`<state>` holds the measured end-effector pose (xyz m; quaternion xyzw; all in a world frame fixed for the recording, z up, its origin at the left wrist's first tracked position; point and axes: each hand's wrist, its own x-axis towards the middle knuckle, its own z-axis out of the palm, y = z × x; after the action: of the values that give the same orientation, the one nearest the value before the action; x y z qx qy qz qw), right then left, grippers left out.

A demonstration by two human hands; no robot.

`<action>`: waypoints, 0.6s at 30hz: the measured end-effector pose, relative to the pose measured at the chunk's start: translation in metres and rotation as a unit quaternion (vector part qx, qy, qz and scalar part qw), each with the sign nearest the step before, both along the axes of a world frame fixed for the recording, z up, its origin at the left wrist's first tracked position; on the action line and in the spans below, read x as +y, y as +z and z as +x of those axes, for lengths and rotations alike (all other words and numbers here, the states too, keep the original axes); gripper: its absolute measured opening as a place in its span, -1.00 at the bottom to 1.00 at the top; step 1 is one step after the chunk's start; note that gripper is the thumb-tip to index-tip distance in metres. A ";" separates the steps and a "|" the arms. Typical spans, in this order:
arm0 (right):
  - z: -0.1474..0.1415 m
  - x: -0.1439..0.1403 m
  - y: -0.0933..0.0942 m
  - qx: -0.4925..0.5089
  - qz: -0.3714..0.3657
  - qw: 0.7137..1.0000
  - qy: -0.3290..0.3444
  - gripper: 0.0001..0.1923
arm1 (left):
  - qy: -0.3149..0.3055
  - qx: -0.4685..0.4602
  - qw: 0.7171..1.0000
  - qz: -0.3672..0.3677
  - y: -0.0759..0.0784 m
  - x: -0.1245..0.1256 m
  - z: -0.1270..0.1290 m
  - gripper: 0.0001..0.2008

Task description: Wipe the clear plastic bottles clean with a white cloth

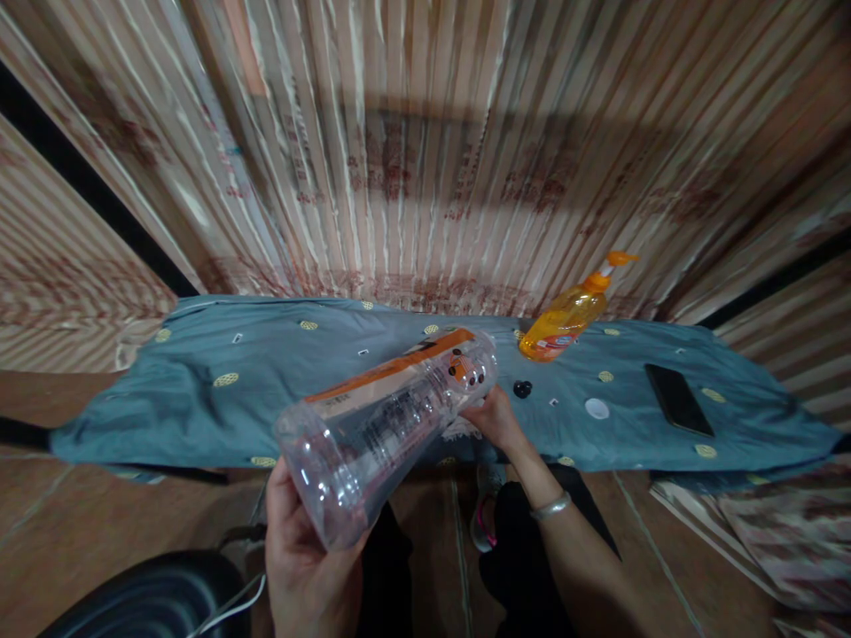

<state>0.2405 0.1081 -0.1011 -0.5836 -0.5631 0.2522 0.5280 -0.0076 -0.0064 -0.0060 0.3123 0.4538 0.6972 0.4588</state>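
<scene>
A large clear plastic jar (386,443) with an orange and white label lies tilted across the middle, its far end up and to the right. My left hand (309,558) is closed around the near end from below. At the far end, my right hand (493,416) grips the jar's underside; its fingertips are hidden behind the plastic. The jar looks see-through, with printing on its side. Just right of my right hand, a small black object (522,389) rests on the blue cloth (266,346).
A pump bottle (564,321) of orange liquid stands at the cloth's back edge. Further right lie a white round disc (597,408) and a black phone (678,399). Behind hangs a striped curtain (425,177). A black round seat (152,598) is at lower left.
</scene>
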 end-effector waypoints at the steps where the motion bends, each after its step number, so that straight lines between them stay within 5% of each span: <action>1: 0.000 0.000 0.000 0.002 -0.003 1.000 0.000 -0.55 | -0.001 0.002 1.000 0.000 0.000 0.000 0.000 -0.23; 18: 0.004 -0.001 -0.006 -0.007 -0.021 1.000 0.008 -0.38 | 0.004 -0.008 1.000 0.000 0.007 0.000 0.002 -0.24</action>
<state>0.2443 0.1070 -0.1070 -0.5916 -0.5663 0.2640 0.5095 -0.0060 -0.0064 0.0013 0.3048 0.4509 0.7015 0.4600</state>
